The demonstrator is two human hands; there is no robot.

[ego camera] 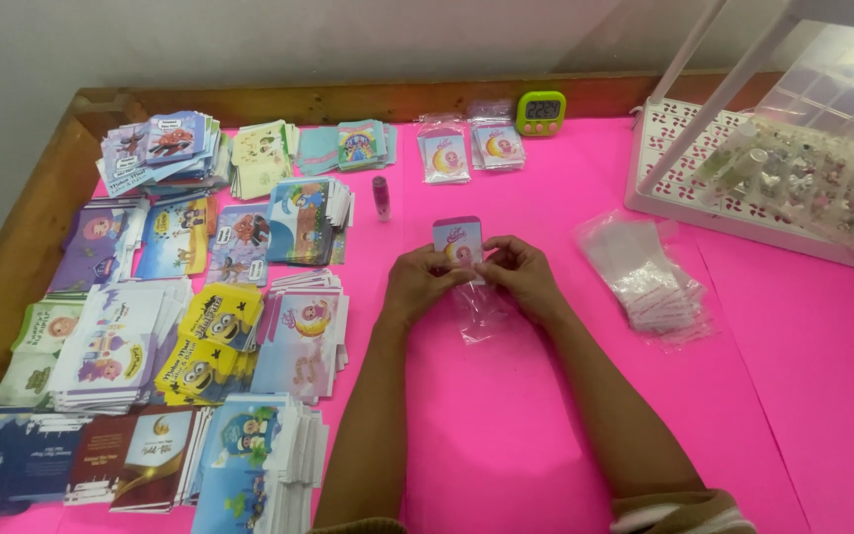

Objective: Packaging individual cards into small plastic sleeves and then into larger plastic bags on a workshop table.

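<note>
Both my hands meet at the middle of the pink table (pixel 506 435). My left hand (pixel 419 282) and my right hand (pixel 521 275) together pinch a small pink and purple picture card (pixel 458 237), which stands upright between the fingertips. A clear plastic sleeve (pixel 478 311) hangs from the card's lower end and lies on the table under my hands. Whether the card's lower edge is inside the sleeve I cannot tell.
Several stacks of colourful cards (pixel 200 336) cover the left half of the table. A pile of clear sleeves (pixel 644 272) lies to the right. Farther back are two bagged cards (pixel 469 150), a green timer (pixel 541 112), a pink tube (pixel 382 196) and a white basket (pixel 674 188) holding a compartment box.
</note>
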